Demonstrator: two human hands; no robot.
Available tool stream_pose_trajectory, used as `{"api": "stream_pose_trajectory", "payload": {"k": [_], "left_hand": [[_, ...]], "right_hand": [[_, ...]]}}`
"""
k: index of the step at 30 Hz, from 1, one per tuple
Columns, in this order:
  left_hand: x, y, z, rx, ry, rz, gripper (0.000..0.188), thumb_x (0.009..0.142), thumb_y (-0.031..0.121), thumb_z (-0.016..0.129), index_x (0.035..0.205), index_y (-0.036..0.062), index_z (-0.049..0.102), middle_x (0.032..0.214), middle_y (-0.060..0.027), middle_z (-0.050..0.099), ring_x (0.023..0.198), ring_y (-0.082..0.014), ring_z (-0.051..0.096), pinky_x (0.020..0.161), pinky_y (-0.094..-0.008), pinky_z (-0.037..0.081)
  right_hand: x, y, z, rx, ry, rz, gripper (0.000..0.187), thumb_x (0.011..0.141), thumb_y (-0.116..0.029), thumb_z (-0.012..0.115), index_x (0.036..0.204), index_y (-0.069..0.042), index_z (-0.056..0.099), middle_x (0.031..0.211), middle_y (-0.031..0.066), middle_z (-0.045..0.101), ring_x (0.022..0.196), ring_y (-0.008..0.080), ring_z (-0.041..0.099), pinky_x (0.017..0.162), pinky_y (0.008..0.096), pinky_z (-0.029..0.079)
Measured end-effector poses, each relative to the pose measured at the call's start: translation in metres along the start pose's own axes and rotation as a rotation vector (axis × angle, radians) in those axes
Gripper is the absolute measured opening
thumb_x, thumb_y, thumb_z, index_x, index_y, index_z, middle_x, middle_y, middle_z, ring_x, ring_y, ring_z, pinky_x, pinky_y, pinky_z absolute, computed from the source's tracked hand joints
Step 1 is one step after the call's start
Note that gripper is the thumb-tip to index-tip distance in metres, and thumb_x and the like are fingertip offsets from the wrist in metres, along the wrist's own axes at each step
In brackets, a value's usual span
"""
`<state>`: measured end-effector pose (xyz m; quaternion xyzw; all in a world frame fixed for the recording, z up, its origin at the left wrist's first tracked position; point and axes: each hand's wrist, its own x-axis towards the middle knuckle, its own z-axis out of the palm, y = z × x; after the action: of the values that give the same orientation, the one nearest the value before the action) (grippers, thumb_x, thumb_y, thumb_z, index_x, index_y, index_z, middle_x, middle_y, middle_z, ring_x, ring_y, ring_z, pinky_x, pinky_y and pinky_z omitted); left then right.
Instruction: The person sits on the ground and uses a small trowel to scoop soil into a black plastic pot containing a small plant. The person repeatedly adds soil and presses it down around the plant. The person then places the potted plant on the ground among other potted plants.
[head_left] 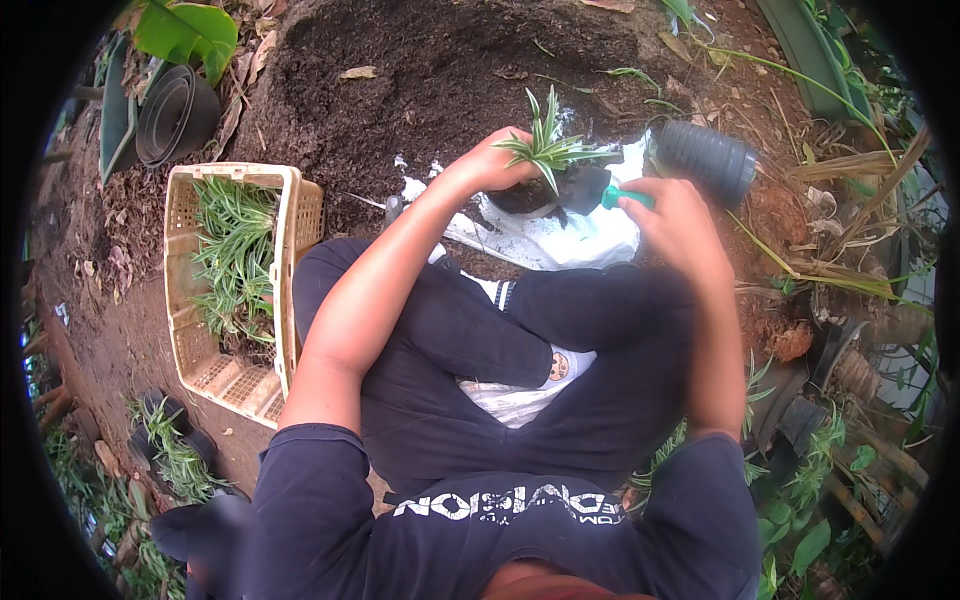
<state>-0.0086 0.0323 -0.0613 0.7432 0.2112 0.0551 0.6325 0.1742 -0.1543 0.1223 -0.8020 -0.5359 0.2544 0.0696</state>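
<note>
A small spider plant (pixel 545 150) with green-and-white striped leaves stands upright in my left hand (pixel 503 160), whose fingers close round its base; the leaves partly hide the fingertips. Just below is a dark pot (pixel 520 200) with soil around it, sitting on a white sheet (pixel 600 240). My right hand (pixel 672 215) is wrapped round the green handle of a trowel (pixel 584 190). Its dark blade lies at the pot's right side, against or over the rim; I cannot tell which.
A stack of black pots (pixel 705 162) lies on its side beyond my right hand. To the left, a cream plastic crate (pixel 290 250) holds several spider plants (pixel 235 245). Dark loose soil (pixel 430 90) is heaped ahead. More black pots (pixel 180 115) sit at far left.
</note>
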Motion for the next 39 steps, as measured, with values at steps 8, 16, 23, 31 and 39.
{"api": "stream_pose_trajectory", "payload": {"k": [8,16,23,31,39], "left_hand": [[0.005,-0.009,0.0,0.026,-0.016,0.05,0.021,0.089,0.015,0.075,0.105,0.0012,0.077,0.077,-0.0075,0.072,0.069,-0.0127,0.064,0.066,-0.0338,0.054],[0.001,-0.001,0.007,0.146,0.096,0.119,0.019,0.084,0.014,0.074,0.095,-0.0015,0.073,0.079,-0.0179,0.072,0.071,-0.025,0.07,0.069,-0.0408,0.055],[0.001,0.003,0.013,0.214,0.075,0.107,0.019,0.085,0.015,0.076,0.1,0.0037,0.074,0.094,-0.0237,0.073,0.093,-0.0444,0.071,0.077,-0.0477,0.056],[0.001,0.009,0.015,0.197,0.024,0.09,0.017,0.085,0.017,0.075,0.093,0.0021,0.075,0.089,-0.0236,0.073,0.089,-0.0435,0.071,0.077,-0.0503,0.055],[0.001,0.005,0.015,0.227,0.016,0.104,0.019,0.084,0.017,0.073,0.09,-0.0007,0.072,0.088,-0.026,0.071,0.091,-0.0467,0.069,0.078,-0.0529,0.055]], "right_hand": [[0.001,-0.008,0.035,0.167,-0.045,-0.036,0.031,0.092,-0.026,0.069,0.103,0.001,0.079,0.083,0.0246,0.073,0.081,0.0396,0.073,0.078,0.0454,0.056],[0.003,0.017,0.007,0.11,0.016,-0.029,0.031,0.093,-0.024,0.072,0.11,0.002,0.078,0.079,0.0167,0.074,0.07,0.0266,0.072,0.069,0.0388,0.054],[0.058,0.08,-0.04,0.414,-0.002,0.09,0.031,0.097,-0.017,0.071,0.122,0.0,0.076,0.075,-0.0006,0.067,0.064,0.0075,0.056,0.058,0.0262,0.043],[0.187,0.054,0.055,0.524,-0.205,-0.161,0.037,0.098,-0.018,0.07,0.132,-0.002,0.071,0.093,0.0022,0.07,0.084,0.013,0.061,0.078,0.0319,0.051],[0.241,-0.006,0.061,0.473,-0.22,-0.138,0.032,0.099,-0.016,0.069,0.128,-0.001,0.073,0.087,0.0016,0.068,0.08,0.0124,0.061,0.072,0.0322,0.049]]}}
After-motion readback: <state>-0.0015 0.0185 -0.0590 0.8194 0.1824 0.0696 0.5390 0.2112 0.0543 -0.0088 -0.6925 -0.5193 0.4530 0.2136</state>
